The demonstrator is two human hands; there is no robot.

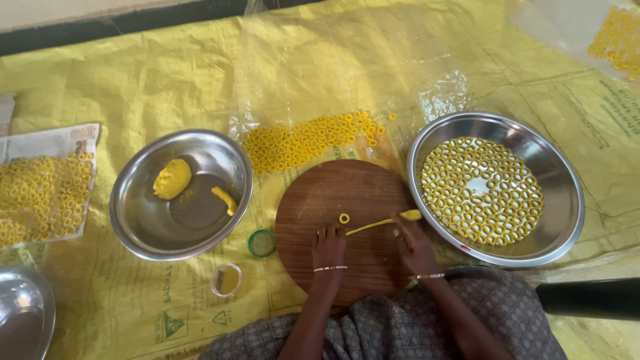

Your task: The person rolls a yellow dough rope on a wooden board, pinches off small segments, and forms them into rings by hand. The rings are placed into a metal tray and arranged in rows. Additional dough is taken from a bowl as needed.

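A round wooden board [333, 193] lies in front of me. On it my left hand [329, 247] and my right hand [411, 241] rest on a thin rope of yellow dough [380, 223], one at each end. A small dough ring [344, 218] sits just above my left fingers. To the right, a wide steel plate [563, 200] holds several dough rings laid in circles. A steel bowl [140, 220] to the left holds a lump of yellow dough [173, 178] and a short dough roll [225, 199].
More dough rings [310, 140] lie on clear plastic behind the board, and others on newspaper [43, 190] at far left. A small green lid [261, 243] and a small clear cup [227, 279] sit by the board. Another steel bowl [23, 310] shows at bottom left. A yellow sheet [133, 87] covers the floor.
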